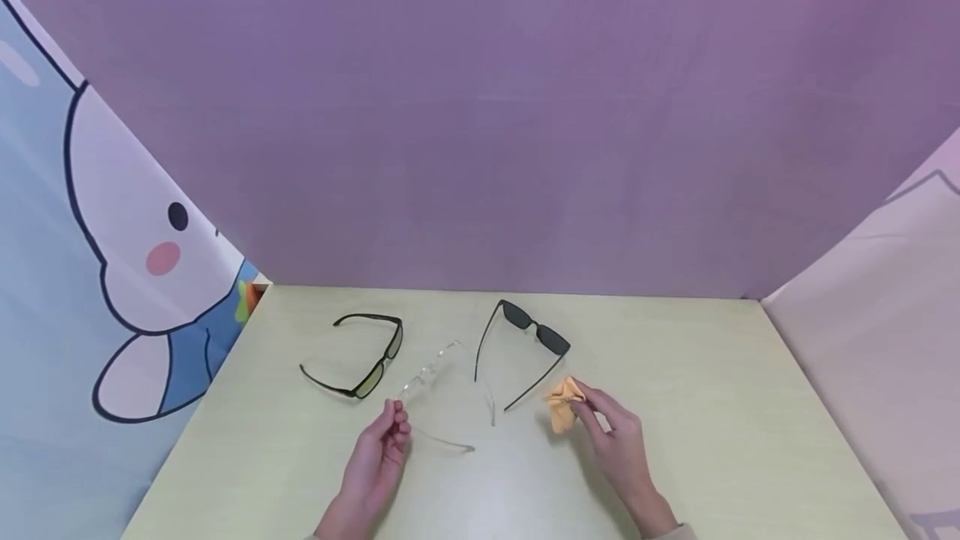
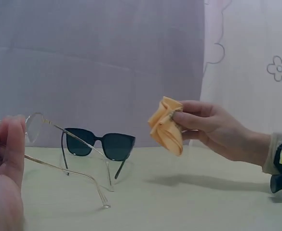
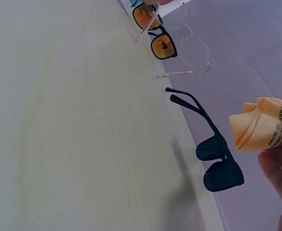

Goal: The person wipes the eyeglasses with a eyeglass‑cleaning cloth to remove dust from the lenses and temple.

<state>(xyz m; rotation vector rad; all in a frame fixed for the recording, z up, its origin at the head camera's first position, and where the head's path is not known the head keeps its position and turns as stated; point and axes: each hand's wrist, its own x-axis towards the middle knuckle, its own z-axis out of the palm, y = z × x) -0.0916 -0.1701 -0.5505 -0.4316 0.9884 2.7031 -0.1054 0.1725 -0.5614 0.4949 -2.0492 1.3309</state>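
My left hand [image 1: 378, 457] pinches thin wire-framed clear glasses [image 1: 429, 371] at one side of the frame, their temples unfolded toward the right. In the left wrist view the glasses' gold temple [image 2: 63, 168] extends from beside the fingers. A crumpled orange cloth [image 1: 562, 404] with dark print is pinched between thumb and fingers of my right hand [image 1: 618, 444], raised over the table. Between the hands and farther back lie black sunglasses [image 1: 553, 340], temples open. Black-framed glasses with tinted lenses [image 1: 393, 344] lie to the left, beyond my left hand.
The pale wooden table [image 1: 712, 407] ends at a purple cloth backdrop [image 1: 510, 123]. A cartoon-printed curtain [image 1: 135, 215] borders the left side and a whitish curtain [image 1: 892, 323] the right. A dark band [image 2: 280, 166] with a yellow label is on the right wrist.
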